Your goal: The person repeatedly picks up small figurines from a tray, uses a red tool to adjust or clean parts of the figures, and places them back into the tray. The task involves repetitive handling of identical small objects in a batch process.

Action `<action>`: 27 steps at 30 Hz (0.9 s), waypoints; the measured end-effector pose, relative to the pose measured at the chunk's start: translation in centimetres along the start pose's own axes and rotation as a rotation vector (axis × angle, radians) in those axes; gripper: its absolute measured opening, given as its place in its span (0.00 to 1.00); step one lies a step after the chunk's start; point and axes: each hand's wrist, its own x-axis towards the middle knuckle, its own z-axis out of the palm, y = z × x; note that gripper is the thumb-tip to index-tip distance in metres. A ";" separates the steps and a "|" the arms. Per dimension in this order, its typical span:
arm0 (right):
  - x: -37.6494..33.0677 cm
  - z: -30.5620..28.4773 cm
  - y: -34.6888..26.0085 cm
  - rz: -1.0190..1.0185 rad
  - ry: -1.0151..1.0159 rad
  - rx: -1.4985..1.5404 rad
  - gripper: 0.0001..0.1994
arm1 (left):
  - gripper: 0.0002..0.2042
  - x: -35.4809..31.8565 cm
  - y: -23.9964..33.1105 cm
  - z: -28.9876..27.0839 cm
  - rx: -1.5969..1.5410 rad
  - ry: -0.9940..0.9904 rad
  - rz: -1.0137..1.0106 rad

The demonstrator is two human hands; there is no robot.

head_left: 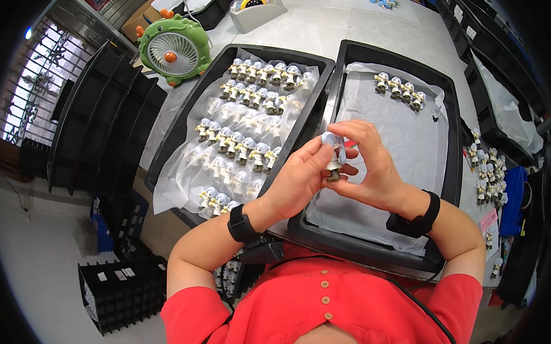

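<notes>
Between my two hands, over the near left part of the right tray, is a small figurine (333, 164) with pale blue hair, white clothes and dark legs. My left hand (295, 183) pinches it from the left with thumb and fingers. Curled round its other side, my right hand (377, 172) grips it at the head and near the feet. Below them is the black tray (448, 178), lined with white paper (404, 146). A short row of similar figurines (399, 91) lies at that tray's far end.
At left, another black tray (199, 102) holds rows of figurines between translucent sheets. A green fan (175, 50) stands behind it. More loose figurines (487, 170) lie at the right beside a blue bag (514, 198). Stacked black trays (101, 123) rise at the far left.
</notes>
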 end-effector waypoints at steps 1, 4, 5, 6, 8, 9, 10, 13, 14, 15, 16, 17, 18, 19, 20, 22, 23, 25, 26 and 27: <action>0.0 0.0 0.0 -0.005 0.003 -0.002 0.36 | 0.22 0.0 0.0 0.1 0.037 0.016 0.003; 0.1 0.1 -0.1 -0.015 0.007 -0.008 0.36 | 0.22 -0.1 -0.1 0.3 0.107 0.055 0.004; 0.1 0.1 -0.1 -0.014 0.003 -0.009 0.36 | 0.23 -0.1 0.0 0.2 0.103 0.062 -0.001; 0.0 0.1 -0.1 -0.014 0.000 -0.010 0.36 | 0.23 -0.1 0.0 0.2 0.099 0.069 -0.006; 0.0 0.2 -0.1 -0.020 0.003 -0.009 0.36 | 0.23 -0.2 -0.1 0.1 0.103 0.064 -0.004; 0.0 0.2 -0.1 -0.023 0.005 -0.008 0.36 | 0.23 -0.2 -0.1 0.0 0.105 0.062 -0.003; 0.0 0.2 -0.1 -0.022 0.004 -0.008 0.35 | 0.23 -0.2 -0.1 0.1 0.105 0.063 -0.007; 0.0 0.2 0.0 -0.022 0.006 -0.010 0.35 | 0.23 -0.1 -0.1 0.1 0.113 0.062 -0.008; 0.0 0.2 -0.1 -0.025 0.009 -0.011 0.35 | 0.24 -0.1 -0.1 0.2 0.121 0.060 -0.002; 0.0 0.2 -0.1 -0.028 0.012 -0.012 0.35 | 0.24 -0.1 -0.1 0.2 0.130 0.059 0.003; 0.0 0.2 0.0 -0.031 0.013 -0.015 0.35 | 0.24 -0.2 -0.1 0.2 0.131 0.058 0.003; 0.0 0.3 0.0 -0.034 0.014 -0.018 0.34 | 0.24 -0.2 -0.1 0.2 0.132 0.057 0.002; 0.0 0.3 0.0 -0.037 0.015 -0.020 0.34 | 0.24 -0.2 -0.1 0.3 0.133 0.056 0.001; 0.0 0.3 0.0 -0.035 0.012 -0.018 0.34 | 0.25 -0.2 -0.1 0.2 0.131 0.060 -0.002; 0.0 0.3 0.1 -0.033 0.009 -0.015 0.34 | 0.25 -0.2 -0.1 0.2 0.129 0.064 -0.005; 0.0 0.3 0.1 -0.024 0.005 -0.004 0.34 | 0.25 -0.2 -0.1 0.2 0.122 0.070 -0.014; -0.1 0.4 0.1 -0.016 0.003 0.005 0.34 | 0.25 -0.2 -0.1 0.2 0.118 0.072 -0.019; -0.1 0.5 0.2 -0.009 0.002 0.014 0.33 | 0.26 -0.2 -0.1 0.2 0.126 0.071 -0.022; -0.1 0.5 0.2 -0.009 0.004 0.016 0.33 | 0.27 -0.2 0.0 0.2 0.139 0.069 -0.019; -0.1 0.6 0.2 -0.009 0.005 0.018 0.33 | 0.27 -0.1 0.0 0.2 0.151 0.067 -0.016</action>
